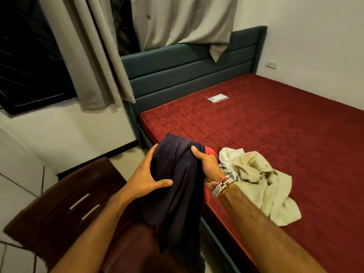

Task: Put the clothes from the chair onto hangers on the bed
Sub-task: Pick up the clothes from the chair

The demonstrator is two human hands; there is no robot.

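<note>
Forearms (266, 223) extended, the left hand (144, 175) and right hand (207, 164) hold the dark garment (177, 194), fingers clamped round it.

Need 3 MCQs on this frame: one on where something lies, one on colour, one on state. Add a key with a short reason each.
1. Where does the pale heap of clothes lie?
A. on the floor tiles
B. on the mattress, by its near edge
C. over the headboard

2. What colour is the mattress?
A. red
B. grey
C. white

3. What state is the dark navy garment in?
A. spread flat on the bed
B. hung on a hanger
C. bunched, gripped by the left hand and right hand

Key:
1 B: the heap rests on the mattress, just beyond the right hand.
2 A: its quilted top is deep red.
3 C: both hands clasp the bundle, and its loose end hangs down.
</note>
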